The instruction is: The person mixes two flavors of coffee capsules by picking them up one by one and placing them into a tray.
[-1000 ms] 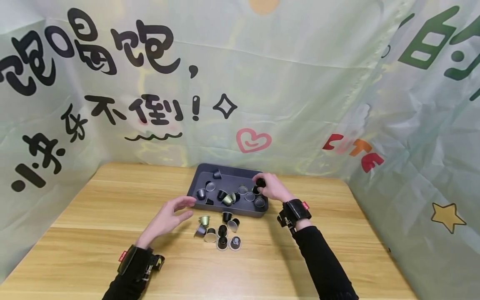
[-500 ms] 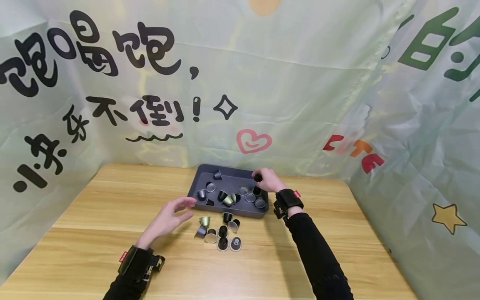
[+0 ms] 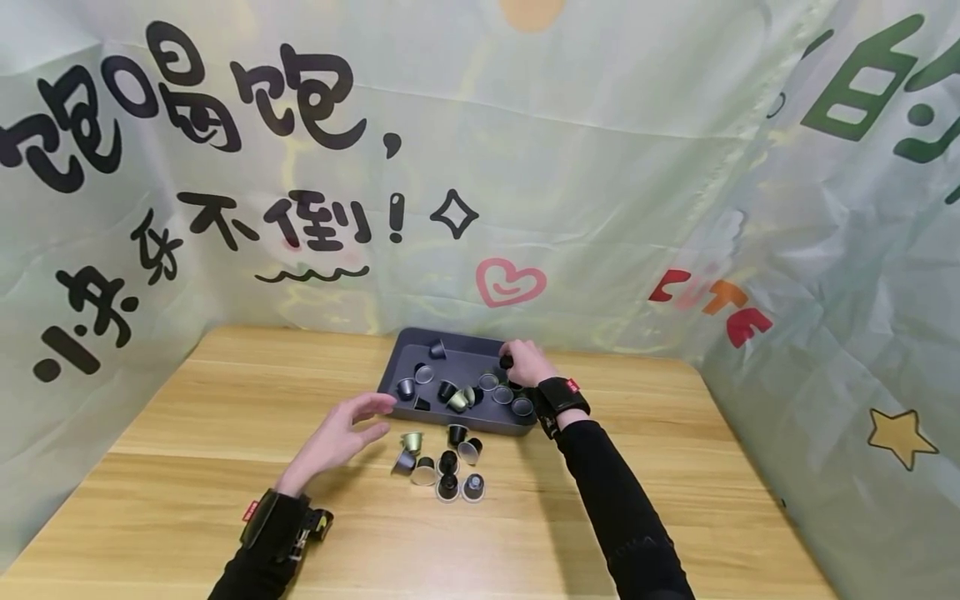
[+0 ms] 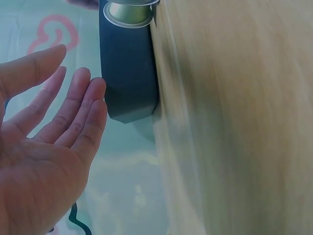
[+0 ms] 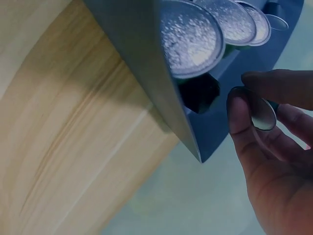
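Our right hand (image 3: 527,363) pinches a coffee pod (image 5: 264,117) over the tray (image 3: 468,358).
Our left hand (image 3: 341,429) hovers beside it, grip wide. We seem mid-carry; the next move calls for a steady pinch.

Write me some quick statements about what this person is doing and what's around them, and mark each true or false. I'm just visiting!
1. The right hand pinches a dark capsule. True.
2. The left hand also grips a capsule. False: the left hand is open and holds nothing.
3. The dark tray has several capsules in it. True.
4. Nothing stands on the table in front of the dark tray. False: more capsules are on the table there.
5. A pink heart shows on the curtain behind the dark tray. True.
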Tool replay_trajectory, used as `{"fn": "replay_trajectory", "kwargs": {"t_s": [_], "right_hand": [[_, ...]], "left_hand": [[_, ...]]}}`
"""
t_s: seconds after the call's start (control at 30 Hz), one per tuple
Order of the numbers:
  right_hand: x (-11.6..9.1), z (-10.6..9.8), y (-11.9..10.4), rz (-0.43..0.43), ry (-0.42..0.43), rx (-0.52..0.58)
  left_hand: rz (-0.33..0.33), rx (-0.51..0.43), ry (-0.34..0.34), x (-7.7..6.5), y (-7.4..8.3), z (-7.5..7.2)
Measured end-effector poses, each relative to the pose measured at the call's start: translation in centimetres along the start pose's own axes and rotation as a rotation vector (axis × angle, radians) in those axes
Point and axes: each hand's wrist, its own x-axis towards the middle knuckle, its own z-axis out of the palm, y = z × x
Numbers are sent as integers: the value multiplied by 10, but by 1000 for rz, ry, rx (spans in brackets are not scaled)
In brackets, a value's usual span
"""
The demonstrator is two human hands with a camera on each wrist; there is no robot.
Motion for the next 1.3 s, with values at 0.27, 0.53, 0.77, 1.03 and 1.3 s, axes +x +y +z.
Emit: {"fn": "replay_trajectory", "kwargs": {"t_s": [0.27, 0.53, 0.77, 1.03, 1.3], "right_hand": [[-6, 3, 1, -6, 36, 66], [-20, 6, -2, -79, 193, 192], [-44, 6, -2, -91, 258, 387], [-78, 5, 0, -95, 304, 530], [-98, 14, -3, -131, 362, 577]], "left_hand": [[15, -15, -7, 1, 1, 0], [26, -24, -13, 2, 0, 0], [35, -17, -25, 2, 1, 1], [34, -11, -37, 2, 2, 1], [61, 2, -48, 1, 5, 2]]}}
